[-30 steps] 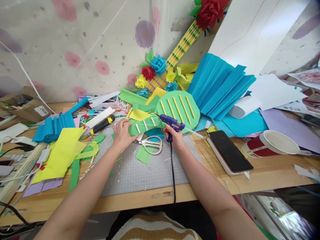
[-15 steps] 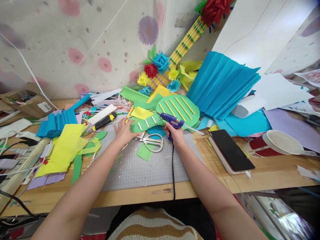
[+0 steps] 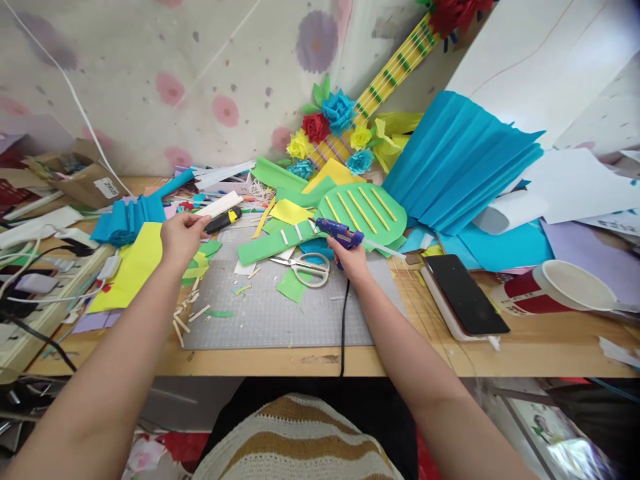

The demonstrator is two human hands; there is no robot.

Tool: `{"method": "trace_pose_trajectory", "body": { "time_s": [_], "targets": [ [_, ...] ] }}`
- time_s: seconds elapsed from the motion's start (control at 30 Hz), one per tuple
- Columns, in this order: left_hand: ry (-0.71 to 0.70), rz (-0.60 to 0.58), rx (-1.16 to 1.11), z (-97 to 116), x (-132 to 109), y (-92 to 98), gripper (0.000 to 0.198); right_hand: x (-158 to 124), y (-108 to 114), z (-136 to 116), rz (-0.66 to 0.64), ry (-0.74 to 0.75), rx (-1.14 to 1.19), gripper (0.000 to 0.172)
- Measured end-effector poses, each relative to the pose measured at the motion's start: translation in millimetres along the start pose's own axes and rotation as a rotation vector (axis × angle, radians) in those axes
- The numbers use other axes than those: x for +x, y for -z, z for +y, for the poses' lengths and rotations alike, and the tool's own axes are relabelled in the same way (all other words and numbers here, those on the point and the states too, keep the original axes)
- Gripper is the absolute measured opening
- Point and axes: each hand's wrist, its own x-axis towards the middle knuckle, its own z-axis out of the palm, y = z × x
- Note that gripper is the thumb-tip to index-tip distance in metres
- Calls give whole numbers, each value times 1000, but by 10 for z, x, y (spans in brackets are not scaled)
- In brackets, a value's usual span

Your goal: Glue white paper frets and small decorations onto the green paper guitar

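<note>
My right hand (image 3: 352,259) is wrapped round a blue hot glue gun (image 3: 339,232), its nozzle pointing left over the green guitar-shaped cutout (image 3: 260,249). Yellow strips cross the cutout's rounded body, and short white strips sit across its neck. My left hand (image 3: 181,239) is raised to the left of the neck, fingertips pinched together; whatever is between them is too small to make out. Just beyond those fingertips lies a black and yellow utility knife (image 3: 223,219). Scissors with pale handles (image 3: 311,269) rest on the grey cutting mat (image 3: 280,327) below the neck.
Small wooden stick pieces (image 3: 181,324) lie at the mat's left edge. A phone (image 3: 467,293) and a paper cup (image 3: 553,287) stand at right. Blue pleated paper (image 3: 460,163) and a flowered yellow guitar (image 3: 395,73) lean behind. A power strip (image 3: 55,300) is at left.
My left hand has come off the green neck and moved left, its fingers now pinched. The glue gun stays in my right hand over the cutout. The view has shifted slightly.
</note>
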Motion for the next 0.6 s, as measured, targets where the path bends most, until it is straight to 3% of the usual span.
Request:
{"method": "trace_pose_trajectory", "body": {
  "time_s": [0.23,0.4,0.5,0.6],
  "targets": [
    [-25,-154,341,-142,-275,159,25,1,-3,30,-4,38,-31,38],
    [-70,-180,609,-226,-432,316,33,-4,-22,25,-12,49,-53,35],
    [-30,-306,723,-323,-504,423,35,-16,-30,13,-13,48,-63,33],
    [6,-406,818,-442,-554,471,25,-38,-34,1,-14,59,-77,32]
  ]
}}
